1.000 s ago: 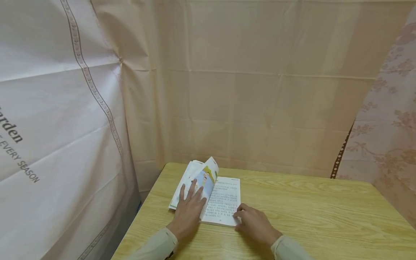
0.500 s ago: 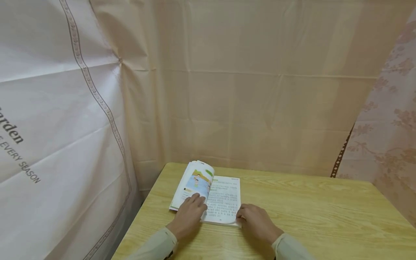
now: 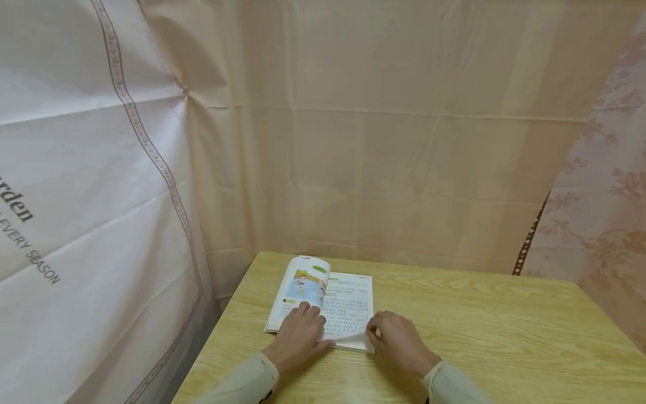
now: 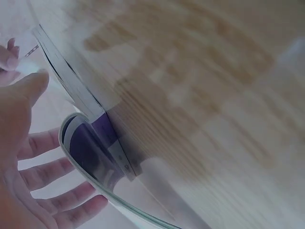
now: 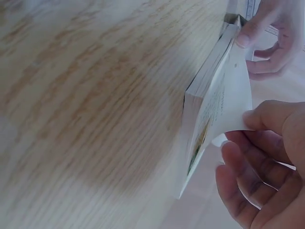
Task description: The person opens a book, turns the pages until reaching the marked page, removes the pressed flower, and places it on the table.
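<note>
An open paperback book (image 3: 348, 306) lies on the wooden table, a colour picture on its left page and printed text on its right page. My left hand (image 3: 299, 335) rests flat on the lower left page by the spine, fingers spread, thumb at the bottom edge. Seen from the left wrist, the left page side (image 4: 90, 148) curls up from the table beside the fingers. With thumb and forefinger my right hand (image 3: 398, 339) pinches the lower outer corner of the right page (image 5: 233, 95), which lifts off the pages beneath. In the right wrist view, the other fingers hang loosely curled.
The book lies near the left end of the wood-grain table (image 3: 479, 336). Behind it hangs a beige cloth (image 3: 393, 146). A white printed cloth (image 3: 101, 224) hangs at the left, and a floral cloth (image 3: 605, 196) at the right.
The left page has been flattened from a raised leaf, and my left hand has slid down toward the spine. My right hand has taken the right page's corner and raised it.
</note>
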A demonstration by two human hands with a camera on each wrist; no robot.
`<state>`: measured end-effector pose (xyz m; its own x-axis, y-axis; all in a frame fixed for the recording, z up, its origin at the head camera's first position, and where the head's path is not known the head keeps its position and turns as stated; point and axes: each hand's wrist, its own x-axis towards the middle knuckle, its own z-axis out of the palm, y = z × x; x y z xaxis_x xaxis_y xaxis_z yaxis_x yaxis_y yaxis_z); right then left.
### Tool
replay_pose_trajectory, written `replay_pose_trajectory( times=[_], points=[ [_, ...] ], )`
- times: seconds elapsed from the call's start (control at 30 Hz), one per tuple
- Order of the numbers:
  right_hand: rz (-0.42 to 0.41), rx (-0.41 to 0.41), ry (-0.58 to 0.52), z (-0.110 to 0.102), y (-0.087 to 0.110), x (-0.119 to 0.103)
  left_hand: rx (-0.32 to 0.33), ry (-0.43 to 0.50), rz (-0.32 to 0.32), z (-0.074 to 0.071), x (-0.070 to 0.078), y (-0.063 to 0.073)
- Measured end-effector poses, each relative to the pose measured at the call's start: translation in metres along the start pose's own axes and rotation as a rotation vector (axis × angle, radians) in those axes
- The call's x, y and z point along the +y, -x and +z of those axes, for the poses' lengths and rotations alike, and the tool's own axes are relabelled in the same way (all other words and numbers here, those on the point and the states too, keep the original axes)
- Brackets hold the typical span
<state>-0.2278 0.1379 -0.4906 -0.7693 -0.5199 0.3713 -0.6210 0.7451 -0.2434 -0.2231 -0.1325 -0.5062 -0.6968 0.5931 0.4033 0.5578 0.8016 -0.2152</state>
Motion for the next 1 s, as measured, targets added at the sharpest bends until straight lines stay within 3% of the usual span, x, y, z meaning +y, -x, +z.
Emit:
replay_pose_trajectory(
  times=[0.2, 0.43, 0.67, 0.8, 1.0],
  points=[
    [0.003, 0.041, 0.008, -0.0008, -0.0025, -0.0012, -0.014, -0.030, -0.024, 0.0013, 0.0018, -0.0020],
    [0.075, 0.105, -0.059, -0.0017, -0.0032, -0.0023, 0.042, -0.042, -0.011, 0.0020, 0.0031, -0.0031],
    [0.095, 0.154, -0.063, -0.0020, -0.0035, -0.0022, 0.033, -0.048, -0.056, 0.0014, 0.0023, -0.0034],
    [0.085, 0.122, -0.040, -0.0006, -0.0020, -0.0027, 0.024, -0.086, -0.081, -0.0005, 0.0018, -0.0031],
    [0.049, -0.007, -0.020, 0.0035, 0.0020, -0.0050, -0.020, -0.092, -0.154, -0.0033, 0.0023, -0.0014]
  ],
)
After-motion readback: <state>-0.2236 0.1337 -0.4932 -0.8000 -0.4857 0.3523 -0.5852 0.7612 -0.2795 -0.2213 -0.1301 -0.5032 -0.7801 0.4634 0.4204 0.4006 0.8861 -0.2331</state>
